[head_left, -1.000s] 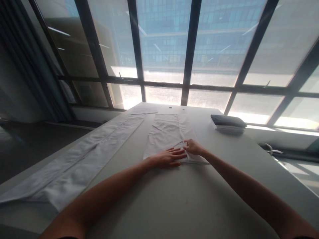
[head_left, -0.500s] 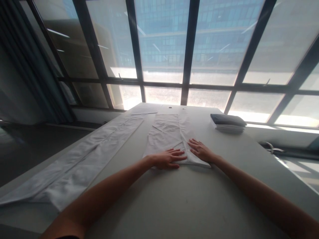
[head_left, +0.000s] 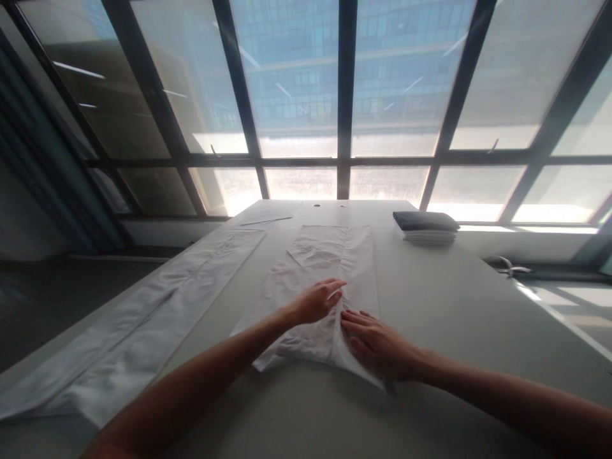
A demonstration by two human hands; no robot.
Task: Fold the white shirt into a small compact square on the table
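A white folded cloth (head_left: 310,252) lies wrinkled on the table in front of me, a long crease running down its right half. Over the middle of it, by the crease, is my left hand (head_left: 318,301), its fingers stretched to the right and the thumb slightly apart. My right hand (head_left: 377,344) rests flat on the near right part of the cloth, fingers extended and pointing left, just below the left hand. The cloth's near edge is uneven, with a corner sticking out under the right hand.
A long white cloth (head_left: 143,312) stretches along the left side of the white table (head_left: 430,306). At the far right sits a folded stack (head_left: 425,226), dark on top and white below. Large framed windows (head_left: 344,95) stand behind the table; a dark curtain (head_left: 52,159) hangs at left.
The near end of the cloth has come closer to me and spread wider. My right hand has moved nearer and left; the left has risen slightly, its fingers less spread.
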